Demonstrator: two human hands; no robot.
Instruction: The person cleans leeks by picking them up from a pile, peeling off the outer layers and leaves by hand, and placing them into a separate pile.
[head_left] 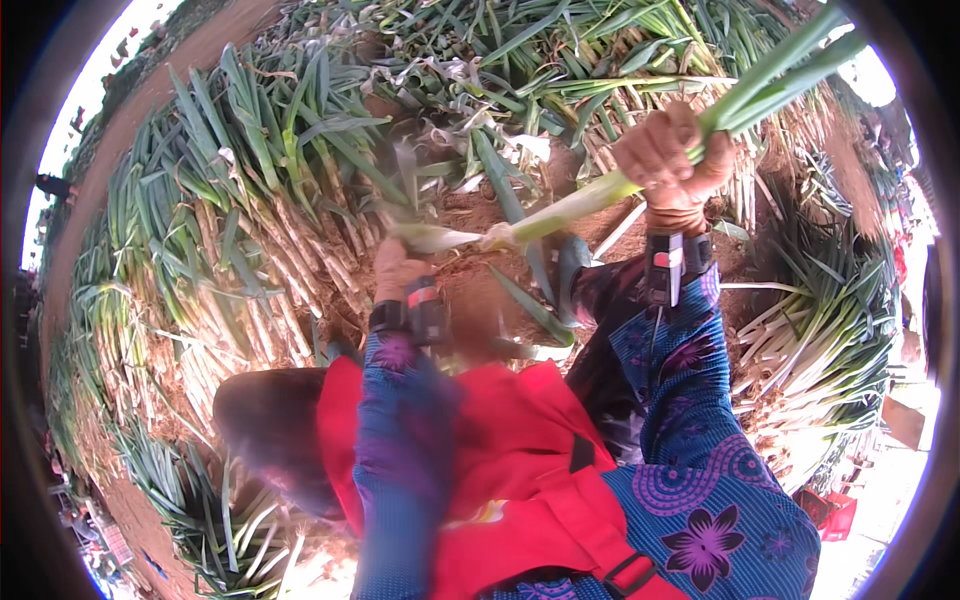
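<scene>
My right hand is wrapped round a large green onion at the upper right of the middle. Its white root end slants down to the left, and its green leaves reach up past my fist to the right. My left hand, smeared by motion, is closed on a pale strip of onion skin. The strip's pointed tip comes close to the root end; whether they touch I cannot tell. Black straps with small devices sit round both wrists.
Thick rows of green onions lie at the left, with more heaped at the far side. Another pile is at the right. Loose leaves and peelings litter the brown soil ahead. A red container stands at the lower right.
</scene>
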